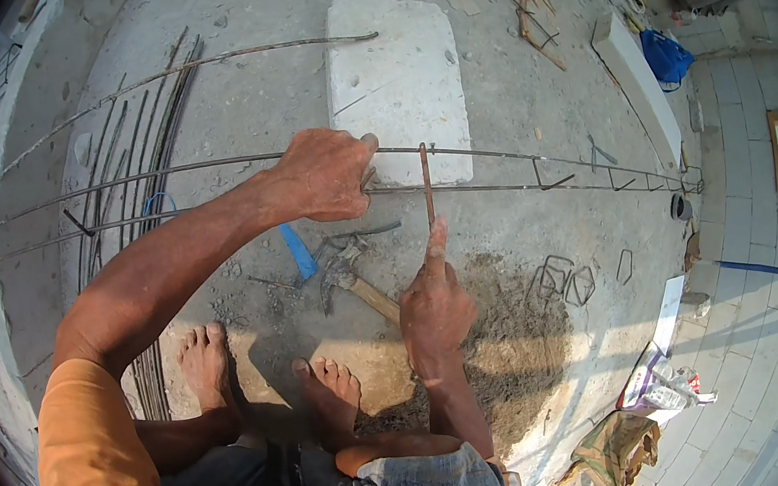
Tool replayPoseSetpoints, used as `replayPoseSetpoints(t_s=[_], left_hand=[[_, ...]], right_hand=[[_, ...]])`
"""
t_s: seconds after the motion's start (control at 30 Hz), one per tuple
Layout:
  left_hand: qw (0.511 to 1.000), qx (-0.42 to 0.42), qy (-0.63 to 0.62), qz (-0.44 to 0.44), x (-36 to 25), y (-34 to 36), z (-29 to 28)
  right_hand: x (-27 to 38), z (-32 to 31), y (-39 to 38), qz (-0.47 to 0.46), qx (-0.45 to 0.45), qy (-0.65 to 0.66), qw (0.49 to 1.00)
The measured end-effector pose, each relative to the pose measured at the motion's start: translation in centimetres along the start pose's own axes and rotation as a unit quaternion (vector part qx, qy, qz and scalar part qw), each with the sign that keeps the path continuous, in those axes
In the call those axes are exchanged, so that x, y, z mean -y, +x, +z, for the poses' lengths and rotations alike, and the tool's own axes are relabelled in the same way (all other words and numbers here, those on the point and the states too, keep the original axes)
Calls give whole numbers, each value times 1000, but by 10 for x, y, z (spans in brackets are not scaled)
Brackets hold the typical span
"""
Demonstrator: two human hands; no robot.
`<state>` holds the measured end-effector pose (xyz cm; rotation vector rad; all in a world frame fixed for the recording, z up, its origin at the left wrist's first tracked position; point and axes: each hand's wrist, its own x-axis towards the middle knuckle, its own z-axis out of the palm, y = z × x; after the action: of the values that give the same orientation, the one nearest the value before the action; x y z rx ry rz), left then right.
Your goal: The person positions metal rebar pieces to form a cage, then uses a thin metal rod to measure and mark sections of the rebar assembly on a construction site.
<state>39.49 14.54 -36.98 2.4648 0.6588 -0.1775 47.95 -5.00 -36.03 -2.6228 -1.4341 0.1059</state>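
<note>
A long, narrow rebar cage [495,149] of two parallel bars with small cross stirrups stretches left to right in front of me. My left hand [326,175] is closed around it near the middle, its fingers covering parts of both bars. Just right of that, my right hand [437,310] grips a thin rusty tying hook [427,184], forefinger stretched along its shaft. The hook's tip touches or lies right beside the far bar; I cannot tell which. Under the cage, a claw hammer [375,300] with a wooden handle lies on the ground beside a blue strip [299,252].
A white slab [396,75] lies beneath and beyond the cage. Loose rebars [135,144] are stacked at left, and another long bar [217,59] crosses farther off. Bent stirrups [566,279] lie at right near dark loose soil [521,348]. My bare feet [330,388] are close by.
</note>
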Motion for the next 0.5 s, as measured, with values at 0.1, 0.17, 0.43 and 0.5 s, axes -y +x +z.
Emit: replayPoseSetpoints(t_s=[0.1,0.17,0.43,0.5], left_hand=[[1000,2,-10,12,-3,4,-6],[1000,-4,-11,2,-5,5,-9],[1000,10,-17,2,-12,1,-16],[999,-23,6,21,-7,2,-15]], right_hand=[[0,4,14,-2,-11,-8,1000],[-1,1,20,-2,-11,-26,1000],[3,-12,23,18,19,-9,1000],[4,-10,31,15,10,-15,1000]])
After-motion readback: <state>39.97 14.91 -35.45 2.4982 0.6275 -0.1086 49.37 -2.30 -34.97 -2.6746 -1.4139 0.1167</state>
